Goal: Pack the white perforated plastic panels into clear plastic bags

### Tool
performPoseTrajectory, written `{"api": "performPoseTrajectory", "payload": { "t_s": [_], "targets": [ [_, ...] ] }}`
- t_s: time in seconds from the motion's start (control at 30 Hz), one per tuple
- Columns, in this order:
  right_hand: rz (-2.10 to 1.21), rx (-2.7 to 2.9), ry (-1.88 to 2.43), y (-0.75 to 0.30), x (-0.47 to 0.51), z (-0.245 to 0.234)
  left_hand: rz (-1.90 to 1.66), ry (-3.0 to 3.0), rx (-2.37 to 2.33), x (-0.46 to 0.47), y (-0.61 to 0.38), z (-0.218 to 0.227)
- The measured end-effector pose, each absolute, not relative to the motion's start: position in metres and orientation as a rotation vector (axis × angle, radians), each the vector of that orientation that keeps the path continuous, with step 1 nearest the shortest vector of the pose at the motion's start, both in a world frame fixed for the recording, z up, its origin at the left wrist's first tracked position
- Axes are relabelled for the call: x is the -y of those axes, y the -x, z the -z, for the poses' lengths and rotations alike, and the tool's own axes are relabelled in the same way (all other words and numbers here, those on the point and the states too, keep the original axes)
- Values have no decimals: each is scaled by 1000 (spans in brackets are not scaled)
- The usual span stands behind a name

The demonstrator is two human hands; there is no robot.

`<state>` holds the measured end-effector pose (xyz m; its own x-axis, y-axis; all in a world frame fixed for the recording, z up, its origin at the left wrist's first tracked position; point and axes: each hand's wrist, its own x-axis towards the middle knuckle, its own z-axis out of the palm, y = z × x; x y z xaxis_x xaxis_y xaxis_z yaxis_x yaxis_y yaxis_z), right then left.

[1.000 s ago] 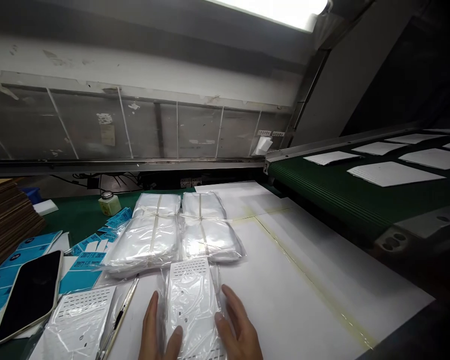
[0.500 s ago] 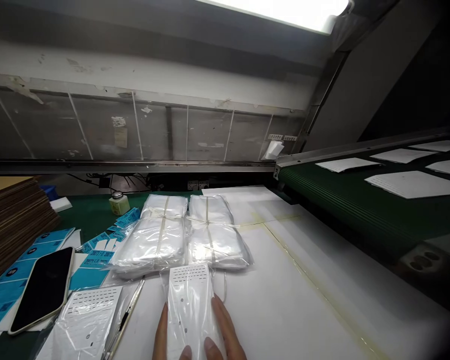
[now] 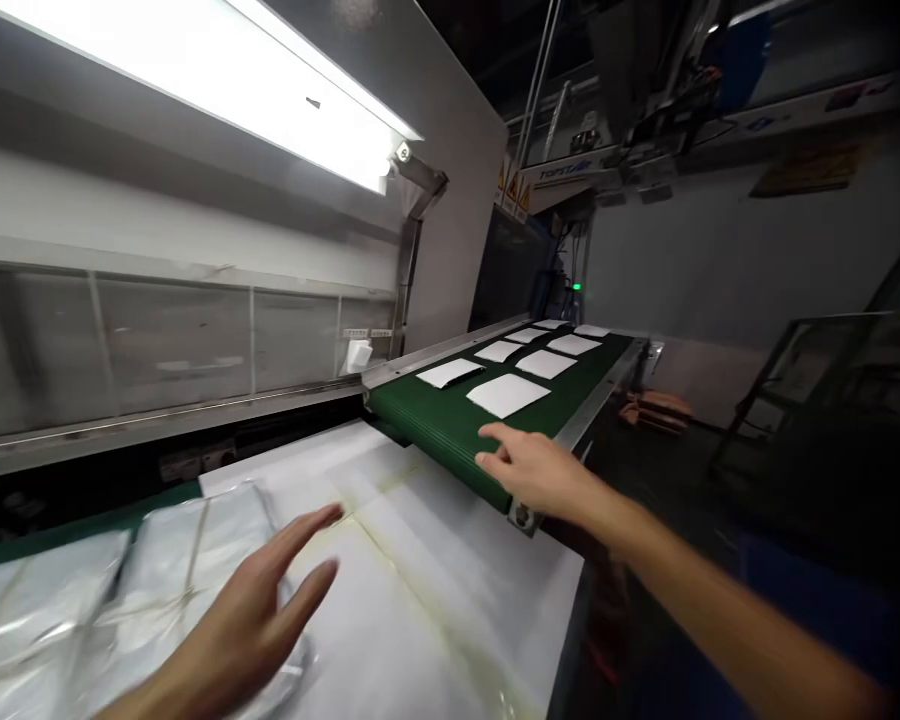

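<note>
Two hands had open grips and held nothing. The left hand [image 3: 232,625] was over the white worktop [image 3: 412,610], near tied bundles of plastic bags [image 3: 195,545]. The right hand [image 3: 532,470] was by the green belt [image 3: 439,425], where white sheets [image 3: 507,395] lay in rows.

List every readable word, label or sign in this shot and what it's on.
"TOPSTAR": on the white overhead machine panel.
Yellow warning triangles: too small to read.
Small labels on the wall rail: too small to read.
Yellow wall poster: too blurred to read.
</note>
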<state>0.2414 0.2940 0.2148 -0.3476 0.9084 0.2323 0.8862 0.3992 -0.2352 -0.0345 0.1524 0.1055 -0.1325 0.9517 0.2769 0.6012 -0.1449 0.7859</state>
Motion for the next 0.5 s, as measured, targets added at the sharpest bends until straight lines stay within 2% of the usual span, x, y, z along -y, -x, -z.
{"api": "performPoseTrajectory", "payload": {
  "t_s": [0.1, 0.27, 0.37, 0.5],
  "targets": [
    [99, 2315, 1696, -264, -383, -229, -1207, -2123, -1576, -295, 1, -126],
    [225, 2393, 1768, -265, -509, -224, -1202, -2259, -1572, -503, -53, -148],
    [226, 2462, 1801, -255, -555, -219, -1164, -2264, -1622, -576, -71, -152],
    [260, 2485, 1839, -251, -572, -227, -1162, -2145, -1715, -611, -77, -158]
  ]
}}
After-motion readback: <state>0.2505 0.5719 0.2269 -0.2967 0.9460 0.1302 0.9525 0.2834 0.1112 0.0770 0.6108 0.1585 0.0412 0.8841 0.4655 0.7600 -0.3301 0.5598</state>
